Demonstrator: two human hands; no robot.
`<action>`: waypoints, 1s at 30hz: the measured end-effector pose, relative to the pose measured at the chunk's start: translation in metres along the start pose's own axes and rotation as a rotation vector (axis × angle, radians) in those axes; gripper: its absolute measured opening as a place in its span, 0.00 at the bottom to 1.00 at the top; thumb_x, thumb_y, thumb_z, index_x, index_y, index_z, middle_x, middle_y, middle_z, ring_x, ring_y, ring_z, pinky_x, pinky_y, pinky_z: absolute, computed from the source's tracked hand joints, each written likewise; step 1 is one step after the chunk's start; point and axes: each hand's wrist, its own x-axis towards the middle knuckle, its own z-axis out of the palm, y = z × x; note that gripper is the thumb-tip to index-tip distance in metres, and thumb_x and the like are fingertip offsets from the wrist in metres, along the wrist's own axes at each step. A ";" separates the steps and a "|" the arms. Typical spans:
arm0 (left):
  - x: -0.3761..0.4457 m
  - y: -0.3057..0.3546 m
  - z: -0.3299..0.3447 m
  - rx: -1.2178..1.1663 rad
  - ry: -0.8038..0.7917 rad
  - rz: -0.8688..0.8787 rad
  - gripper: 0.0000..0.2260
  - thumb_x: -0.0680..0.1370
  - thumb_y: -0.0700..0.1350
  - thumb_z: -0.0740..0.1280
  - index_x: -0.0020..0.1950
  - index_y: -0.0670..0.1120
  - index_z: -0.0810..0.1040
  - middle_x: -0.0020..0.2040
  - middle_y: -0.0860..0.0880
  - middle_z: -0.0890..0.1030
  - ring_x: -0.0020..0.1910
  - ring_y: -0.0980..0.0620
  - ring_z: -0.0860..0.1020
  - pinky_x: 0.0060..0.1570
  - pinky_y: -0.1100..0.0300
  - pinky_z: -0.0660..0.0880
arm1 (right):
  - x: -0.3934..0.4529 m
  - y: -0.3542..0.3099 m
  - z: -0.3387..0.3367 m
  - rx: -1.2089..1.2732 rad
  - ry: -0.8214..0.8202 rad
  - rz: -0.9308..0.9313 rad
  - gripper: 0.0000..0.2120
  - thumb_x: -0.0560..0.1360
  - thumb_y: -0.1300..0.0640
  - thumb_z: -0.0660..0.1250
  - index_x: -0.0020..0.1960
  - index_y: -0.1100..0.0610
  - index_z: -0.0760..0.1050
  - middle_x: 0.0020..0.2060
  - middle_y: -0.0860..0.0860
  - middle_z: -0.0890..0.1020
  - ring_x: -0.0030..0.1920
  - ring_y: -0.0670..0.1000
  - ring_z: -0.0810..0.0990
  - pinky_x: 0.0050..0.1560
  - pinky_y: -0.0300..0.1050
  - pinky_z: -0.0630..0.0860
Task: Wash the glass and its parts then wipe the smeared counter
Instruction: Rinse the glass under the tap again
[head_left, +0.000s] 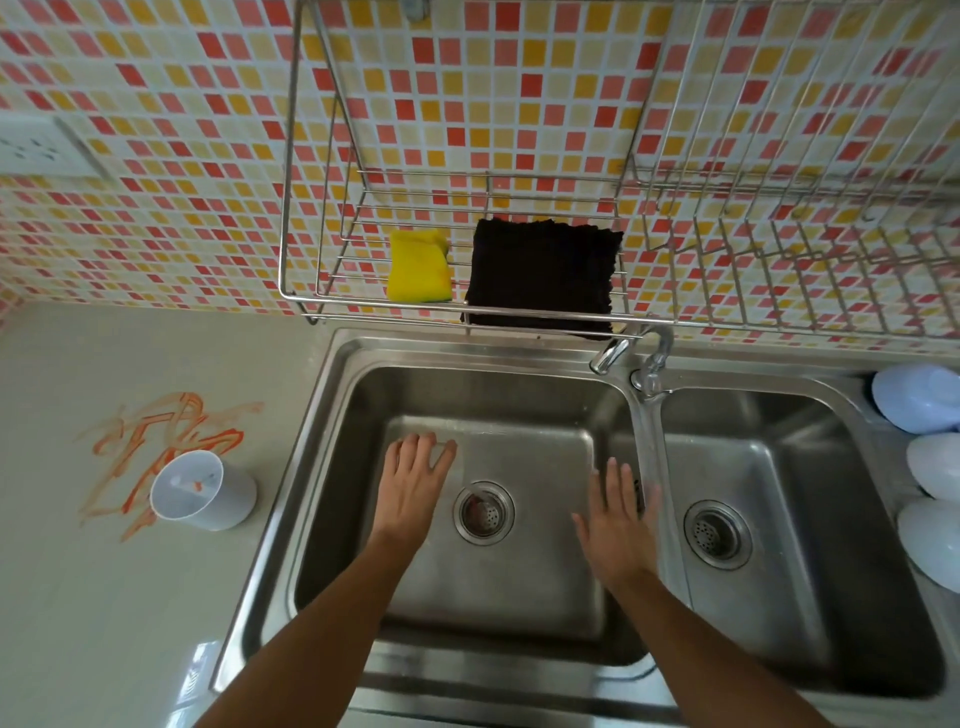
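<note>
**A:** While both hands hover over the left basin of the sink (332, 415), what is each one doing?

**B:** The left hand (413, 480) and the right hand (615, 525) are spread flat, palms down, fingers apart, gripping nothing. They look poised to begin, since nothing has been picked up.

**A:** Where is the glass?

**B:** The glass (200, 491) stands upright on the counter (130, 623), just beside the sink's left edge. Small parts lie inside it, one with an orange mark; I cannot tell what they are. It stands on the near edge of the orange smear (166, 431), probably the source of it.

**A:** And the cleaning things?

**B:** A yellow sponge (420, 267) and a black cloth (543, 275) rest along the front edge of a wire rack (296, 182) on the wall above the sink, likely kept there to drip dry within reach. The tap (631, 353) sits at the sink's back edge, between the basins, its spout turned toward the left basin; no water is visibly running.
</note>
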 end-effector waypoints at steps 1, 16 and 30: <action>-0.001 0.001 -0.001 0.011 0.005 0.013 0.37 0.55 0.34 0.77 0.64 0.48 0.74 0.57 0.41 0.76 0.55 0.42 0.75 0.59 0.45 0.72 | -0.002 0.006 0.001 -0.002 0.005 0.020 0.40 0.79 0.40 0.32 0.71 0.64 0.68 0.72 0.64 0.65 0.73 0.64 0.63 0.72 0.66 0.39; -0.005 0.002 0.007 0.132 0.140 0.194 0.36 0.55 0.38 0.78 0.62 0.49 0.74 0.58 0.44 0.69 0.56 0.45 0.69 0.54 0.46 0.72 | -0.008 0.023 0.009 0.072 0.063 0.083 0.41 0.78 0.39 0.32 0.74 0.70 0.57 0.73 0.67 0.59 0.74 0.65 0.58 0.72 0.62 0.50; -0.022 -0.016 -0.003 -0.551 0.086 -0.354 0.37 0.67 0.57 0.76 0.71 0.53 0.64 0.66 0.48 0.69 0.64 0.48 0.70 0.68 0.42 0.60 | -0.012 0.001 0.001 0.131 0.038 0.050 0.39 0.76 0.31 0.43 0.78 0.54 0.44 0.77 0.61 0.46 0.77 0.62 0.45 0.71 0.65 0.45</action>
